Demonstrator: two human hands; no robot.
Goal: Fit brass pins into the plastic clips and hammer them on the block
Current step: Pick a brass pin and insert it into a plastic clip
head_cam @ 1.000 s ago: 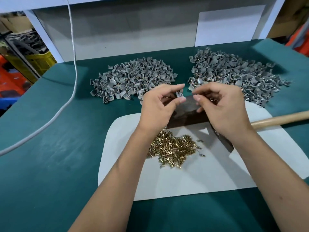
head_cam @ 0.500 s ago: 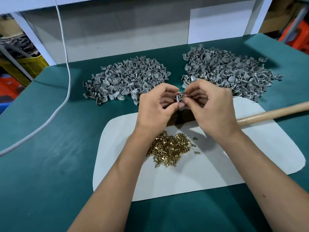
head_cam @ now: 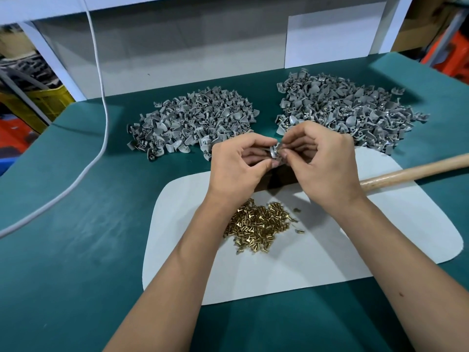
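Pinching one grey clip between left hand and right hand, directly above dark block; brass pins nearer.

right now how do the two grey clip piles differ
The left clip pile is smaller and flatter; the right clip pile is bigger and spreads wider. Brass glints among the right pile's nearest clips, while the left pile looks plain grey. The right pile's near edge touches the white mat; the left pile sits clear of it. Both hold similar curved grey plastic clips on the green table.
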